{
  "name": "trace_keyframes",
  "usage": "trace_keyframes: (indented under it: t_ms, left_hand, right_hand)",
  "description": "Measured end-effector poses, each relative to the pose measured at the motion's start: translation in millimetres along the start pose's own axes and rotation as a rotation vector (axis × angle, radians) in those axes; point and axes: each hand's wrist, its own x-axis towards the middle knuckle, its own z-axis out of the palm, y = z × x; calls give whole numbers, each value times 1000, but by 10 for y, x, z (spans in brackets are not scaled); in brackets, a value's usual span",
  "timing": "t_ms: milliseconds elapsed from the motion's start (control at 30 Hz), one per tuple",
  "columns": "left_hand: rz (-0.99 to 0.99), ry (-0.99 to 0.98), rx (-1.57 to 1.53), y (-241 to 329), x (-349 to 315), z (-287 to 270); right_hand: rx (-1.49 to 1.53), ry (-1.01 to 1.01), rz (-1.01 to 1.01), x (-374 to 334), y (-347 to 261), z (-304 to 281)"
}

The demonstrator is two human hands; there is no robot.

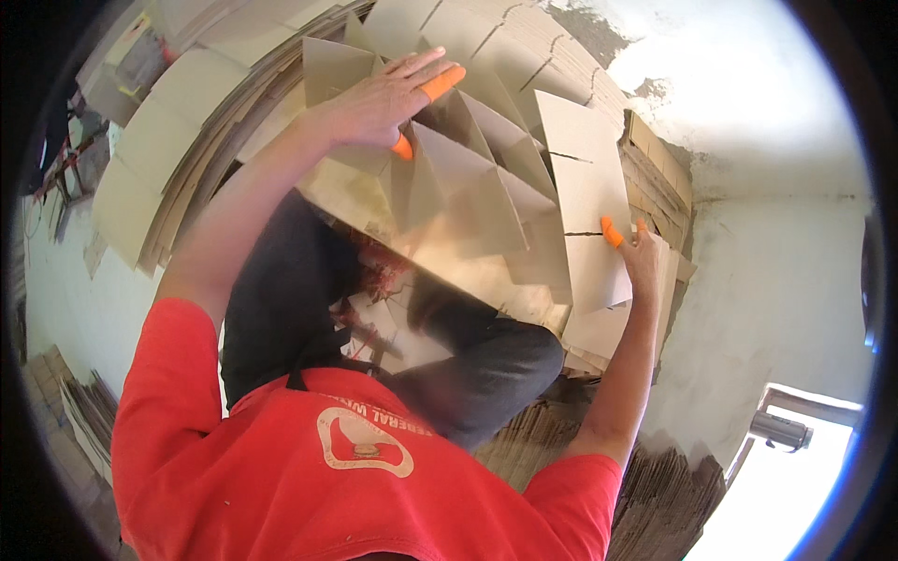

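A cardboard divider grid (468,140) of interlocked upright strips stands on a pale board (440,243) in front of me. My left hand (379,103) lies over the grid's far left part, its fingers stretched out and apart; orange covers sit on the thumb and a finger. At the grid's right side, my right hand (641,257) pinches a slotted cardboard strip (585,187) by its right edge. Orange covers show on this hand's thumb and a fingertip too. The strip stands upright, close to the grid's ends; whether its slots engage them I cannot tell.
Stacked slotted cardboard (543,47) lies beyond the grid. More cardboard piles stand on the left (192,140), by the right wall (655,178) and on the floor (669,496). My bent legs (477,374) are below the board. A bright opening (776,496) is at lower right.
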Motion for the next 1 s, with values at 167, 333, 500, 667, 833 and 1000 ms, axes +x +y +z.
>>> trace_keyframes:
  t_ms: [167,333,500,667,833,1000]
  left_hand:
    - [-14,-92,-115,-192,611,245]
    - [-89,-232,-388,-252,904,328]
    - [-157,-263,-338,-374,973,421]
    - [404,86,-336,-320,470,379]
    - [142,-238,45,308,-12,-663]
    - [-31,426,547,35,-990,-1151]
  right_hand:
    - [432,69,-2,-77,389,52]
    - [860,430,49,-324,631,-217]
    - [1334,633,-10,-590,823,-243]
    - [1560,680,-19,-704,792,-200]
    - [1695,724,-73,-750,504,-365]
    - [1408,847,-96,-716,65,-327]
